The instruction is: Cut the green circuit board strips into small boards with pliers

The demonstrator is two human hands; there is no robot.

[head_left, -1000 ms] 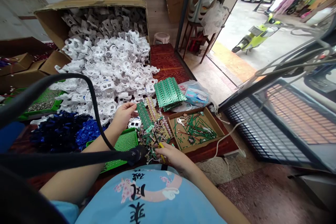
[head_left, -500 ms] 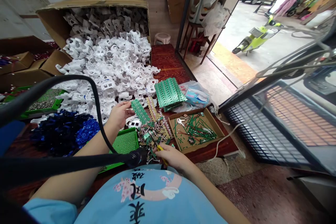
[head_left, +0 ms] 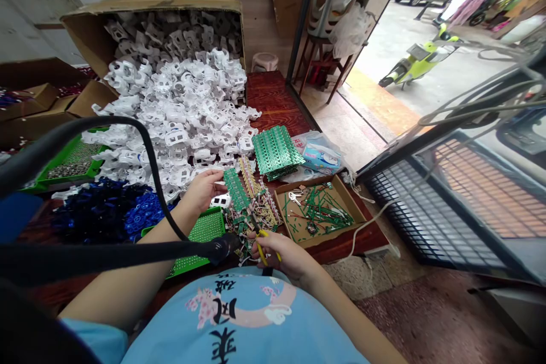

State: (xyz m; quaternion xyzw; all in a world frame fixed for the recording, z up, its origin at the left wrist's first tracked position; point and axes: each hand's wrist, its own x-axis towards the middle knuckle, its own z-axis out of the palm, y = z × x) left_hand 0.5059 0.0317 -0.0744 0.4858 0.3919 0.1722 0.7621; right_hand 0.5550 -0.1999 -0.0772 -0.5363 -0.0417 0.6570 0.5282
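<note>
My left hand (head_left: 207, 189) pinches the left edge of a green circuit board panel (head_left: 235, 189), held tilted over a heap of small boards and wires (head_left: 249, 239). In my right hand (head_left: 281, 253) is a pair of yellow-handled pliers or cutters (head_left: 263, 247), with the handles spread. Their dark jaws point up at the lower end of the panel; whether they touch it I cannot tell. Just left of the heap lies a green tray (head_left: 203, 233) of small parts. A stack of green circuit board panels (head_left: 276, 151) rests beyond the heap.
White plastic shells (head_left: 183, 108) spill from a big cardboard box (head_left: 85, 40). Blue plastic parts (head_left: 98, 213) are piled at left. A shallow cardboard box (head_left: 290, 224) with green strips stands at right, near a wet-wipes pack (head_left: 319, 158). A black cable-like arm (head_left: 149, 142) crosses the foreground.
My left hand and the panel have shifted slightly right and down. The handles of the yellow tool have spread apart in my right hand, and its jaws have moved toward the panel's lower end.
</note>
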